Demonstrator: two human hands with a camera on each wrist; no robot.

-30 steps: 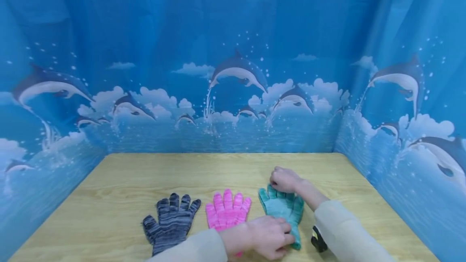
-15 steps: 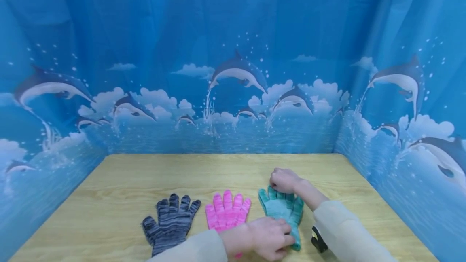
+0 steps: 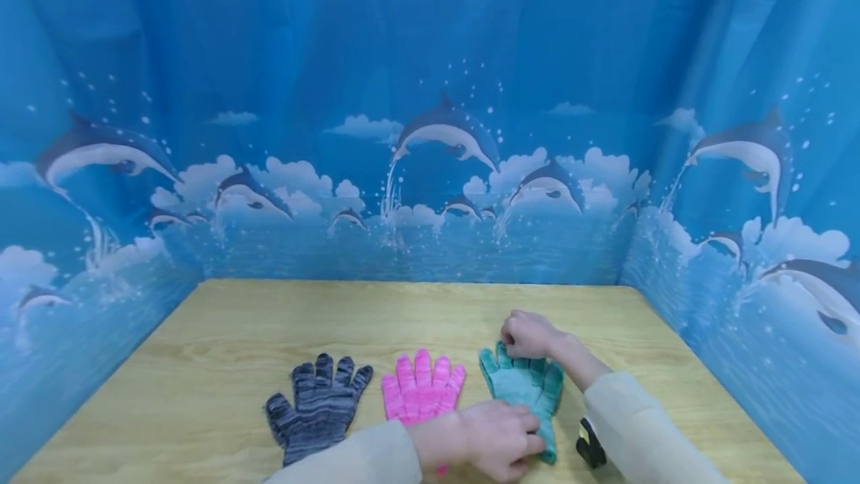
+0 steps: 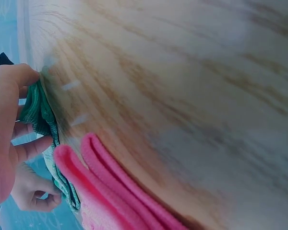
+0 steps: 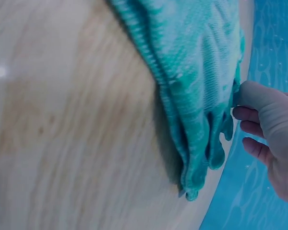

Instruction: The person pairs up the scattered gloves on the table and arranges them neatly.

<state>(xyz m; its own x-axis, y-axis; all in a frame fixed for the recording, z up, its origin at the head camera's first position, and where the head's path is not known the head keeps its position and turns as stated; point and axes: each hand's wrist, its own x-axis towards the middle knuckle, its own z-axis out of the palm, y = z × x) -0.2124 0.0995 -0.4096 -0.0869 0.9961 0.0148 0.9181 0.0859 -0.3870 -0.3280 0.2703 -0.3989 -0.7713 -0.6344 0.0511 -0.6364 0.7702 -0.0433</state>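
A green knit glove (image 3: 527, 387) lies flat on the table, fingers pointing to the far side. My left hand (image 3: 500, 439) is at its cuff; in the left wrist view the thumb and fingers (image 4: 31, 148) pinch the bunched green fabric (image 4: 37, 108). At the far end, my right hand (image 3: 529, 334) is bent over the glove's fingertips. In the right wrist view, its thumb and curled index finger pinch the edge of a glove finger (image 5: 237, 88). My left forearm partly covers a pink glove (image 3: 422, 391), whose folded cuff (image 4: 110, 187) shows in the left wrist view.
A dark grey striped glove (image 3: 319, 405) lies left of the pink one. Beside the right sleeve (image 3: 638, 424) is a small black object (image 3: 591, 447) with a yellow patch. Blue dolphin-print curtains (image 3: 416, 245) border the wooden table (image 3: 282, 320) at the back and sides.
The head view has shifted slightly, so everything appears a little further right. Both hands keep their places on the green glove, and the gloves have not moved.
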